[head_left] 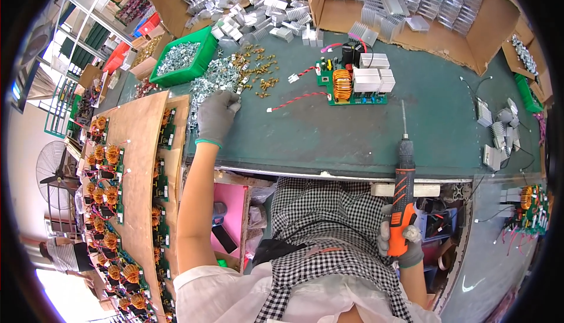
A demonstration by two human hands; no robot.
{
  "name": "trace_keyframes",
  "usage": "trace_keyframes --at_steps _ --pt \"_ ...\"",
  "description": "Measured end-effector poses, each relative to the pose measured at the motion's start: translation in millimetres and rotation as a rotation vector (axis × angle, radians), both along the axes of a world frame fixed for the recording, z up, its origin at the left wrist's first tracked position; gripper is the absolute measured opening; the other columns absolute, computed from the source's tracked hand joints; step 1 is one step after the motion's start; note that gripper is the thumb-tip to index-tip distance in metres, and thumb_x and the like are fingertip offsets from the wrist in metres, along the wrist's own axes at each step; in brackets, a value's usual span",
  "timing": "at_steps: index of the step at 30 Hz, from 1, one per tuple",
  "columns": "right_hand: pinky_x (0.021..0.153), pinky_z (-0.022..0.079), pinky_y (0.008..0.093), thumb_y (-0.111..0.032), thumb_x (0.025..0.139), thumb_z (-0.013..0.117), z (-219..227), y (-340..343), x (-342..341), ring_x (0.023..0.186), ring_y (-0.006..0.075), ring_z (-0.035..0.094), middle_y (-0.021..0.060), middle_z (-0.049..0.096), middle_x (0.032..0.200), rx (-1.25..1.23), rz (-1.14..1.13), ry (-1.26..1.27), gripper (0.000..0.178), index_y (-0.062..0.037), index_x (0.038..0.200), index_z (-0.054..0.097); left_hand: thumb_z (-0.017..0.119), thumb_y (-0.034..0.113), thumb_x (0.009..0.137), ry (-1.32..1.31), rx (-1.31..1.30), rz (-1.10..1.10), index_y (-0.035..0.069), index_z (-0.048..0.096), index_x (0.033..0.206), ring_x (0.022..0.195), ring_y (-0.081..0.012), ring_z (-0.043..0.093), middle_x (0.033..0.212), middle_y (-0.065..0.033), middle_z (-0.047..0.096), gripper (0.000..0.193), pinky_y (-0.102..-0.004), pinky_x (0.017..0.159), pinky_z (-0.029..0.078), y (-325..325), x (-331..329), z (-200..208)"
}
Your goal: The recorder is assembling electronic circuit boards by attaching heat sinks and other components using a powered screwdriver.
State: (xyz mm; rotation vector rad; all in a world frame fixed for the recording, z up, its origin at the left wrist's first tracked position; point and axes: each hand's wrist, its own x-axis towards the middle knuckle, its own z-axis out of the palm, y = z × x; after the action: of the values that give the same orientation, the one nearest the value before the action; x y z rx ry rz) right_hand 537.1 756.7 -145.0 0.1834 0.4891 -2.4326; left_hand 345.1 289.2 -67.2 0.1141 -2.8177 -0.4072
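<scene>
My left hand (217, 116), in a grey glove with a green cuff, is at the near edge of a pile of small silvery metal clips (218, 71). Its fingers are curled together; whatever they pinch, if anything, is too small to make out. Brass-coloured screws (258, 71) lie beside the clips. My right hand (405, 246), gloved too, grips an orange and black electric screwdriver (402, 205) whose long bit points away over the bench. Beyond the bit sits a green circuit board (358, 101) with a copper coil (342, 84), silver heat sinks (373, 80) and red twisted wires (299, 100).
A green bin (194, 76) of metal parts stands at the back left. Cardboard boxes (470, 44) with heat sinks line the bench's far side. Boards with coils (106, 194) fill wooden panels at left. Wired heat sinks (499, 135) lie at right. A person (67, 257) is far left.
</scene>
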Motion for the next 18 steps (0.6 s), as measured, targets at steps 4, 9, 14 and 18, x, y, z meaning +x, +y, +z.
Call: trace_keyframes --at_steps 4,9,14,18 --pt "0.051 0.057 0.0406 -0.020 0.066 0.075 17 7 -3 0.060 0.0286 0.064 0.0177 0.064 0.085 0.231 0.058 0.059 0.082 0.0051 0.135 0.037 0.071 0.018 0.078 0.028 -0.325 -0.084 0.013 0.069 0.089 0.088 -0.0284 0.062 0.088 -0.0079 0.066 0.012 -0.0411 0.078 0.049 4 -1 2" --pt "0.053 0.054 0.0317 -0.009 0.060 0.074 42 -2 2 0.062 0.0192 0.064 0.0115 0.064 0.079 0.540 0.219 0.104 0.077 0.0037 0.130 0.045 0.070 0.019 0.079 0.002 -0.165 -0.067 0.014 0.070 0.089 0.092 -0.0296 0.061 0.089 -0.0082 0.066 0.012 -0.0423 0.082 0.048 -3 -5 -1" --pt "0.066 0.051 0.0270 -0.014 0.067 0.086 45 -14 4 0.071 0.0103 0.060 0.0026 0.064 0.083 0.780 0.295 0.376 0.065 -0.0018 0.122 0.053 0.069 0.019 0.080 0.078 -0.416 -0.116 0.014 0.069 0.091 0.091 -0.0297 0.061 0.090 -0.0086 0.066 0.012 -0.0427 0.081 0.047 -1 -7 5" --pt "0.067 0.049 0.0261 -0.021 0.066 0.089 46 -21 3 0.071 0.0091 0.057 0.0013 0.063 0.082 0.866 0.351 0.445 0.068 -0.0012 0.121 0.054 0.069 0.020 0.081 0.135 -0.269 -0.041 0.014 0.068 0.086 0.090 -0.0289 0.061 0.086 -0.0079 0.066 0.008 -0.0427 0.081 0.047 4 -4 9"
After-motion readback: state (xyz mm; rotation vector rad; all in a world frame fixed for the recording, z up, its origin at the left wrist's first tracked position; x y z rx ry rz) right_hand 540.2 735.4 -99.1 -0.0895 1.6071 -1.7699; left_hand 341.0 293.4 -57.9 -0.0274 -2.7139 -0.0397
